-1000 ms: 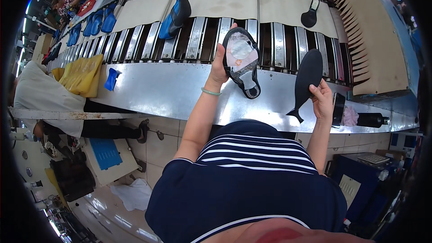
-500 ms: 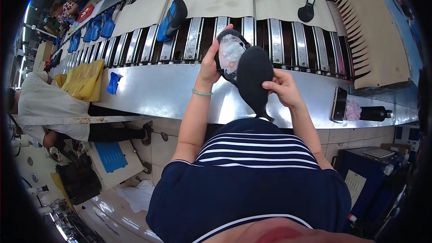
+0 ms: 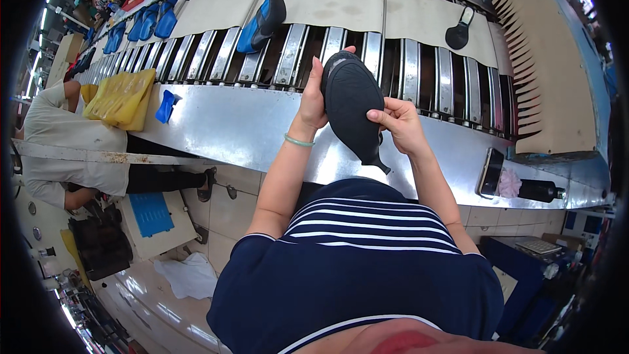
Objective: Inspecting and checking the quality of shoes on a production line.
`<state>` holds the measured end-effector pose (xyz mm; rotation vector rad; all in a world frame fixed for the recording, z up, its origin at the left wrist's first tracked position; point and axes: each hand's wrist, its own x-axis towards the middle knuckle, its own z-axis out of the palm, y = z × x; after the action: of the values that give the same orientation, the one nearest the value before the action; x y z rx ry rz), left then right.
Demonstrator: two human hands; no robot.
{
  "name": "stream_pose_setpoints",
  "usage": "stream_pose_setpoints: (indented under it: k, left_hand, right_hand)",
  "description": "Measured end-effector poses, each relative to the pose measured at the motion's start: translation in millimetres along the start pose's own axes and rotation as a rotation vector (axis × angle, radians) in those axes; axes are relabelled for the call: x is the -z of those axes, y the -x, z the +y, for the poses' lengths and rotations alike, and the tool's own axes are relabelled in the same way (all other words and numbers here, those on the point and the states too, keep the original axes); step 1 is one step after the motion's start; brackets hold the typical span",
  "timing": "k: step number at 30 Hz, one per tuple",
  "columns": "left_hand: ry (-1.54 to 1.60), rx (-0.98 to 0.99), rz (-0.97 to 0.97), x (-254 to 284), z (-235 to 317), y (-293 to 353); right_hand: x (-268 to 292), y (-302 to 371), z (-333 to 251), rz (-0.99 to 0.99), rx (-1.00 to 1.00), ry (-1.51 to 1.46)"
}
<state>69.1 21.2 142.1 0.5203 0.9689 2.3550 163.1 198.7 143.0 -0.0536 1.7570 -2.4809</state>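
A black shoe sole [image 3: 354,108] with a narrow tail end is held flat in front of my chest, above the metal ledge. My right hand [image 3: 400,123] pinches its right edge between thumb and fingers. Behind the sole, my left hand [image 3: 314,101] grips a black shoe upper [image 3: 342,58] by its left side. Only a thin grey-white strip of the upper's underside shows past the sole's top end. The sole covers most of it, and whether the two touch all along I cannot tell.
A roller conveyor [image 3: 288,59] with pale sheets carries blue-and-black shoes [image 3: 263,21] and a small black strapped shoe [image 3: 458,36]. The ledge holds a yellow stack [image 3: 121,98], a blue piece [image 3: 166,106], a phone [image 3: 489,172] and a black bottle [image 3: 540,190]. Slit cardboard [image 3: 557,59] stands right. A person works left.
The sole has moved up and left over the upper's pale underside and now hides nearly all of it. My right hand moved along with it. The view has shifted slightly.
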Motion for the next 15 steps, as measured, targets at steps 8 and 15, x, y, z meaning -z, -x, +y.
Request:
stream_pose_setpoints:
  k: [8, 15]
  left_hand:
    - [-0.026, 0.037, -0.040, -9, -7, 4]
    - [0.044, 0.039, -0.092, -18, -8, 10]
  right_hand:
    - [5, 4, -7, -0.012, 0.011, 0.010]
    - [9, 12, -3, 0.007, 0.003, 0.004]
